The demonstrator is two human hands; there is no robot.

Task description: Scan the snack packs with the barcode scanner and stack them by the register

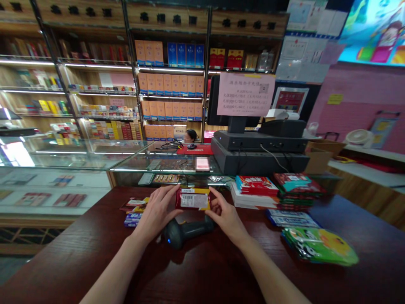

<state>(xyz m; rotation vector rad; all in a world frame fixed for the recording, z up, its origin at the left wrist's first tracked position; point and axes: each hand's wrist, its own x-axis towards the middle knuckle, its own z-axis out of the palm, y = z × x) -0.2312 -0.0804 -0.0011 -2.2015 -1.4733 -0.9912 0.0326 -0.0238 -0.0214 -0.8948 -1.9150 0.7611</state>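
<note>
Lit shelves (172,96) stand behind a dark worktop (79,247). Left hand (159,207) and right hand (227,214), equally near, each pinch one end of a wrapped bar (193,200), fingers partly curled. Its long axis runs left to right between them, just beyond the scanner (190,230).

From my station I see glossy plastic film on the packet (194,199), smooth dark plastic on the scanner (177,235), and, beneath, a surface (76,249) of polished, reflective wood! Matt paper for the pink notice (243,96), shiny film on the green packs (319,247).
</note>
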